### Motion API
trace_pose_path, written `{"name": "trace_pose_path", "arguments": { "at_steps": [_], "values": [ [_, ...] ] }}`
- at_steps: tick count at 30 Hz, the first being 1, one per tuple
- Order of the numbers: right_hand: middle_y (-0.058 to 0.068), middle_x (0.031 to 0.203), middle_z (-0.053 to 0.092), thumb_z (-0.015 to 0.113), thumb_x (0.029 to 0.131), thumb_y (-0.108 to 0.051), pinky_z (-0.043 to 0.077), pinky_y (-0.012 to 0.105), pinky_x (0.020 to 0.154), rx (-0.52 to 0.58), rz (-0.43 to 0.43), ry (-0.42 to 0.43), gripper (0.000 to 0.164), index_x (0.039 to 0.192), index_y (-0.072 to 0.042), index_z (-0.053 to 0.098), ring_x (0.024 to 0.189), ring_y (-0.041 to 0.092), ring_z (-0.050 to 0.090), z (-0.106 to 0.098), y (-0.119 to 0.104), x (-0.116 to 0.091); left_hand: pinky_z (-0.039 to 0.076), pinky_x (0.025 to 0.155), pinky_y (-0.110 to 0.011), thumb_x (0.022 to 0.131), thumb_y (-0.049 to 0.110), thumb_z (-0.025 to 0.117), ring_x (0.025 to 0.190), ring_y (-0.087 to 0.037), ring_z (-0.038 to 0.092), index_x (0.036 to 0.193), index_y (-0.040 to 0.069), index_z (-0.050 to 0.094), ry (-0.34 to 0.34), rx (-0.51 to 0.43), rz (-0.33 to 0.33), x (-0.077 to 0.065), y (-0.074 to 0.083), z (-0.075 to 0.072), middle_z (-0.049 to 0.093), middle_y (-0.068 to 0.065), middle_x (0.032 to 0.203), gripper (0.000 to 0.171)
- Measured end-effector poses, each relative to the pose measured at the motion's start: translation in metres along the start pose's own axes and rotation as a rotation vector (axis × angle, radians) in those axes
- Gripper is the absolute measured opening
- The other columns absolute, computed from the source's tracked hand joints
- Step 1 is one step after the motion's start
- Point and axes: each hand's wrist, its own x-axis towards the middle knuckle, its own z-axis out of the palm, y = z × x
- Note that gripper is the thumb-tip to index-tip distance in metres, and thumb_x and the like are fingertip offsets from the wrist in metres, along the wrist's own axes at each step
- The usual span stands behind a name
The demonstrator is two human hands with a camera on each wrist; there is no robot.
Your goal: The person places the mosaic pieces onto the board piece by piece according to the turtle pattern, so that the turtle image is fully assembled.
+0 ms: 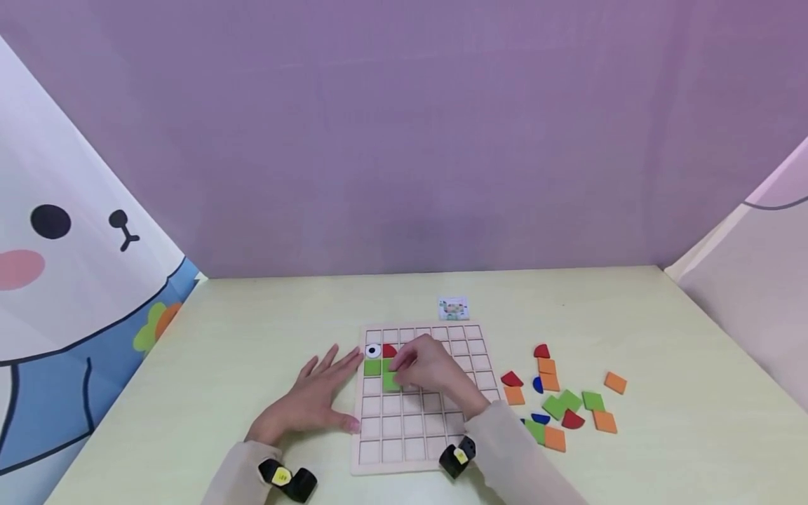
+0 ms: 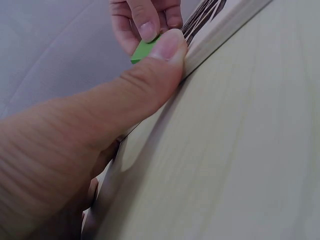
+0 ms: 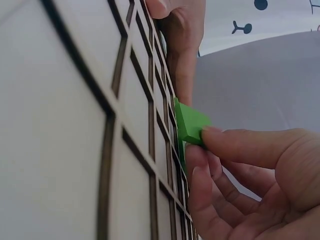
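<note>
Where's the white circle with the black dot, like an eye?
In the head view, the eye piece sits in the leftmost column of the grid board, near the far edge, just left of a red piece and directly above a green square.

One board (image 1: 410, 427), one card (image 1: 453, 308), one eye disc (image 1: 373, 351), six orange squares (image 1: 604, 422), four red wedges (image 1: 573, 420), three blue pieces (image 1: 540, 418) (one barely showing), seven green squares (image 1: 372, 367): three toward the board's far-left corner.

The held tile (image 3: 194, 123) is green, the board (image 1: 393, 426) dark-gridded.
</note>
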Motion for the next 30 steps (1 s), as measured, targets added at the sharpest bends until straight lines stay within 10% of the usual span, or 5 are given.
{"name": "trace_pose_path", "arguments": {
  "at_steps": [30],
  "values": [
    [0.002, 0.070, 0.064, 0.074, 0.073, 0.004, 0.043, 0.022, 0.055, -0.068, 0.003, 0.034, 0.010, 0.079, -0.004, 0.073, 0.060, 0.012, 0.052, 0.0090, -0.0016, 0.0019, 0.005, 0.111, -0.067, 0.068, 0.065, 0.071, 0.145, -0.046, 0.006, 0.151, 0.007, 0.025, 0.012, 0.015, 0.013, -0.0003, -0.0017, 0.0008, 0.023, -0.011, 0.158, 0.111]
  ]
}}
